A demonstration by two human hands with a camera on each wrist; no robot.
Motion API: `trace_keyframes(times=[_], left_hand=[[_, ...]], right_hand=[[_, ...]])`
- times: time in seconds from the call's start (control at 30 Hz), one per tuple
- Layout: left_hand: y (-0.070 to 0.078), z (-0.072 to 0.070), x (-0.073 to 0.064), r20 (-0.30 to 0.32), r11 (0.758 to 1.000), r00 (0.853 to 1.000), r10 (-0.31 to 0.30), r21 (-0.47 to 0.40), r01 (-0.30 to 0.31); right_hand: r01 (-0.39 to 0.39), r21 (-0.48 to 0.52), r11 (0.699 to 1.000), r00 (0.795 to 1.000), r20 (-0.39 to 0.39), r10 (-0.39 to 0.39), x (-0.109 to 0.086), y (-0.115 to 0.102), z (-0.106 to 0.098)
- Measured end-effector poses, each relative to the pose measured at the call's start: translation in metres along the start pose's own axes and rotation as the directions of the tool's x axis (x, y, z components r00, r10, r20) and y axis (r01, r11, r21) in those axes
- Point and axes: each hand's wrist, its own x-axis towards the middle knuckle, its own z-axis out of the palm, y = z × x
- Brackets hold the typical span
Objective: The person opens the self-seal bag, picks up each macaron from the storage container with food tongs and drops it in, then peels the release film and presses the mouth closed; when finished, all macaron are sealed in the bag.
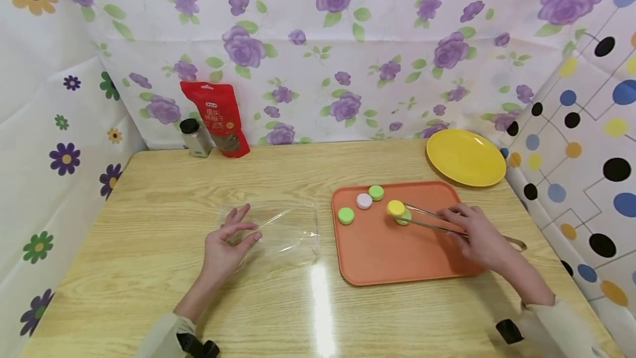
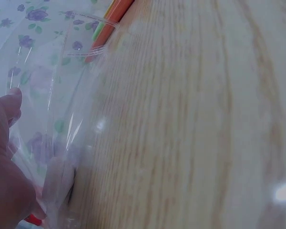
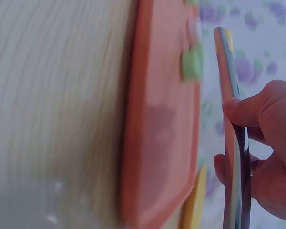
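Note:
My right hand [image 1: 479, 236] grips a pair of metal tongs [image 1: 432, 226], thumb on one side and fingers on the other. Between the tong tips is a yellow macaron [image 1: 396, 208], raised over a green macaron [image 1: 404, 218] and partly covering it in the head view. Below lies an orange tray [image 1: 392, 258]. My left hand [image 1: 226, 247] holds the left side of a clear plastic box [image 1: 288, 233] with thumb and index finger, the other fingers stretched out. Through the clear wall, one digit [image 2: 58, 183] shows in the left wrist view.
On the tray's far left part lie green macarons [image 1: 345, 215] and a pale lilac one [image 1: 364, 201]. A yellow plate [image 1: 466, 158] sits at the back right corner. A red pouch [image 1: 218, 117] and a black-capped jar [image 1: 196, 138] stand along the back left edge.

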Motion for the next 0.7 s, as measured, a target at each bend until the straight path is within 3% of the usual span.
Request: trace_keyframes(times=[0.17,0.37,0.7], left_hand=[[-0.001,0.000,0.000,-0.003,1.000,1.000,0.013,0.008,-0.013],[-0.002,0.000,-0.001,-0.011,1.000,1.000,0.017,-0.004,-0.017],[-0.002,0.001,0.000,-0.020,1.000,1.000,0.003,-0.002,-0.003]], right_hand=[[0.051,0.067,0.996,0.996,0.066,-0.056,0.026,-0.035,0.009],[0.074,0.136,0.988,0.980,0.174,-0.097,0.064,-0.077,0.034],[0.180,0.177,0.968,0.942,0.253,-0.221,0.120,-0.116,0.079]])
